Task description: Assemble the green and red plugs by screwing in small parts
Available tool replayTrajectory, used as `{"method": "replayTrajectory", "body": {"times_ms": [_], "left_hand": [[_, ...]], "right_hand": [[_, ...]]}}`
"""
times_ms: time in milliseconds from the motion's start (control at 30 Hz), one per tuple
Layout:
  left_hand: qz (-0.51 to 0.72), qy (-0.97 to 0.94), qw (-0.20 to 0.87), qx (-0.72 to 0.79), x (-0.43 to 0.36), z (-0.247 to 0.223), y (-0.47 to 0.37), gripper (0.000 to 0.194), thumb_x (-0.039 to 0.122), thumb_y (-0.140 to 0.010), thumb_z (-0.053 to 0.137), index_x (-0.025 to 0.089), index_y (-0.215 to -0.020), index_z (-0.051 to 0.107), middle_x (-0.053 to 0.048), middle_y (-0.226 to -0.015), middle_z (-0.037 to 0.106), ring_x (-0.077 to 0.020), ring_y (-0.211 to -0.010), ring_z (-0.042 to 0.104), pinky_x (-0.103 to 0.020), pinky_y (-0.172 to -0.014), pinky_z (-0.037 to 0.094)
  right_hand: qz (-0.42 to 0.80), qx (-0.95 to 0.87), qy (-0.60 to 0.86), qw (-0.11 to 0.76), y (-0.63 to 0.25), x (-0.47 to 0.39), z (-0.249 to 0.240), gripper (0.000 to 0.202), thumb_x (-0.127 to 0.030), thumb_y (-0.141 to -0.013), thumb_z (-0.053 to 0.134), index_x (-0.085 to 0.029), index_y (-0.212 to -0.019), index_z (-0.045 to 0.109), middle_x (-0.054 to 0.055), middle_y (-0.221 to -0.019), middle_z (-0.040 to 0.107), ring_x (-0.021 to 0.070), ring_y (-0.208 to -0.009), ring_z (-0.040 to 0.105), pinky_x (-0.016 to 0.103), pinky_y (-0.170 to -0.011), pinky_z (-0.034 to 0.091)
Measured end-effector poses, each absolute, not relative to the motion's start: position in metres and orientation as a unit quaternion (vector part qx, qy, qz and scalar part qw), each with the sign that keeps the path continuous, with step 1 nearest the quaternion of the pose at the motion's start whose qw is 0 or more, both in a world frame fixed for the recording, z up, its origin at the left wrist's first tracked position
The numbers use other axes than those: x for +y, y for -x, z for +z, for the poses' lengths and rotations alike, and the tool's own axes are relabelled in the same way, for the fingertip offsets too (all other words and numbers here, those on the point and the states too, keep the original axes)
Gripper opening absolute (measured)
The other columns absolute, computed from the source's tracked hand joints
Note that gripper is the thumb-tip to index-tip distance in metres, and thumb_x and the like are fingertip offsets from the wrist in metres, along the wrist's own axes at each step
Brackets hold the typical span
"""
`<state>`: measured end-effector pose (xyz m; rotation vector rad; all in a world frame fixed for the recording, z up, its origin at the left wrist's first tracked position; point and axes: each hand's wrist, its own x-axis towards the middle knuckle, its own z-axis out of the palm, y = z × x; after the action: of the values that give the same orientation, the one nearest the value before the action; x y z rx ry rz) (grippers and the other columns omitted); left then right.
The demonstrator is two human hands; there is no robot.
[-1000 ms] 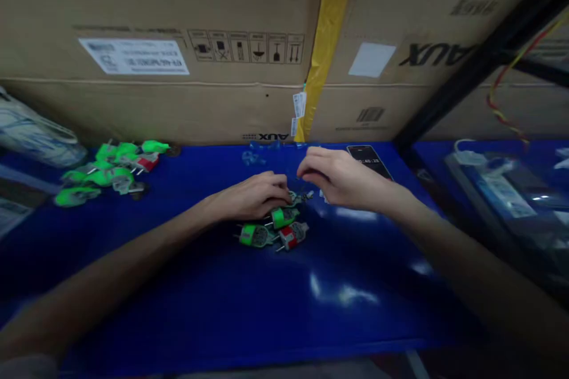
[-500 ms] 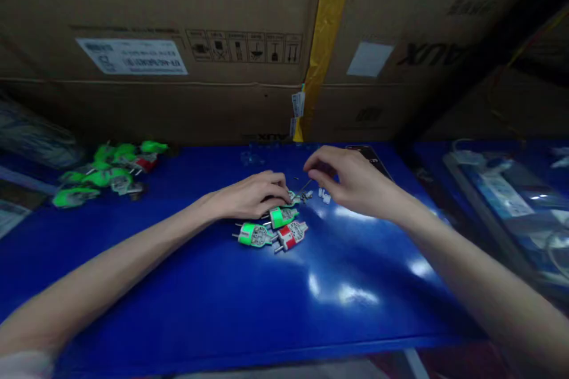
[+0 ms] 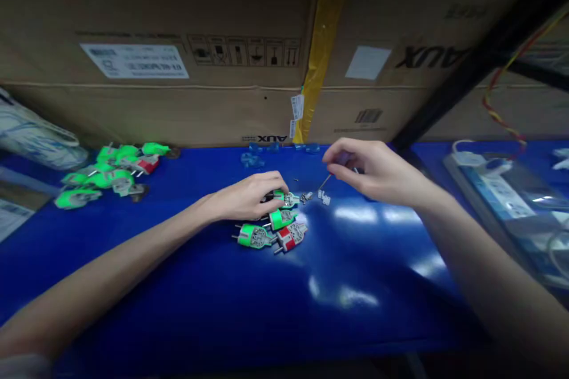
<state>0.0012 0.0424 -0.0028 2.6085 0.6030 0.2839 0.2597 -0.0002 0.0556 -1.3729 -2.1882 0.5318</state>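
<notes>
"Holding the top green plug (image 3: 291, 199) is your left hand (image 3: 251, 196), thumb and fingers closed around it, low over the blue table (image 3: 191, 302)."

"And your right hand (image 3: 368, 169)?"

"Your thumb and fingers there pinch a thin rod (image 3: 326, 181), which slants down toward your left. Its tip ends just beside some white clips (image 3: 324, 197); whether it touches them, I can't tell."

"What else lies near your left hand?"

"You have 3 more plugs there. A 2nd green plug (image 3: 281, 219) sits just on your side of the held plug. Nearer you lie a 3rd green plug (image 3: 255, 236), to the left, and a red plug (image 3: 291, 237), to the right. Those 3 show their inner parts, and their pins point to your left."

"Between your hands?"

"A little heap of metal bits (image 3: 306, 197), by the narrow end of the held plug. A lone dark bit (image 3: 296, 180) lies a little farther from you."

"And farther off?"

"Clear blue bits (image 3: 252, 160) lie near the foot of the big box (image 3: 200, 115), which has yellow tape (image 3: 326, 29) running down it. To your far left, well apart from your hands, is a pile (image 3: 111, 178) of mostly green plugs, with 1 red band showing."
</notes>
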Motion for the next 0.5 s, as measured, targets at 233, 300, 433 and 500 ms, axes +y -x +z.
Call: {"method": "replayTrajectory", "body": {"times_ms": [233,300,433,500], "left_hand": [[0.093,-0.946,0.213,0.226,0.042,-0.004,0.0,0.02,0.025,-0.096,0.052,0.015,-0.109,0.062,-0.007,-0.104,0.063,-0.0175,-0.095,0.061,-0.027,-0.084,0.047],[0.091,-0.945,0.215,0.227,0.042,-0.004,0.0,0.021,0.026,-0.096,0.052,0.015,-0.111,0.062,-0.008,-0.106,0.063,-0.0176,-0.096,0.061,-0.027,-0.086,0.046],[0.11,-0.947,0.193,0.234,0.038,-0.001,0.001,0.023,0.029,-0.096,0.053,0.015,-0.112,0.062,-0.009,-0.109,0.061,-0.0196,-0.102,0.058,-0.03,-0.092,0.045],[0.125,-0.95,0.175,0.228,0.034,0.002,0.002,0.022,0.031,-0.095,0.055,0.015,-0.109,0.063,-0.008,-0.108,0.06,-0.0204,-0.102,0.056,-0.031,-0.093,0.044]], "right_hand": [[0.169,-0.817,0.513,0.202,-0.265,0.004,0.05,0.02,-0.026,-0.089,0.052,-0.015,-0.104,0.059,0.002,-0.074,0.064,0.014,-0.064,0.057,0.025,-0.06,0.041],[0.18,-0.817,0.512,0.197,-0.266,0.005,0.048,0.024,-0.03,-0.09,0.052,-0.015,-0.108,0.057,0.001,-0.07,0.061,0.0142,-0.062,0.056,0.025,-0.059,0.04],[0.193,-0.821,0.504,0.185,-0.267,0.006,0.041,0.022,-0.031,-0.092,0.049,-0.016,-0.108,0.056,0.0,-0.07,0.06,0.0149,-0.062,0.055,0.026,-0.06,0.04],[0.196,-0.828,0.5,0.158,-0.266,0.006,0.039,0.023,-0.029,-0.094,0.045,-0.016,-0.111,0.054,0.0,-0.071,0.059,0.0149,-0.063,0.055,0.026,-0.06,0.04]]}}
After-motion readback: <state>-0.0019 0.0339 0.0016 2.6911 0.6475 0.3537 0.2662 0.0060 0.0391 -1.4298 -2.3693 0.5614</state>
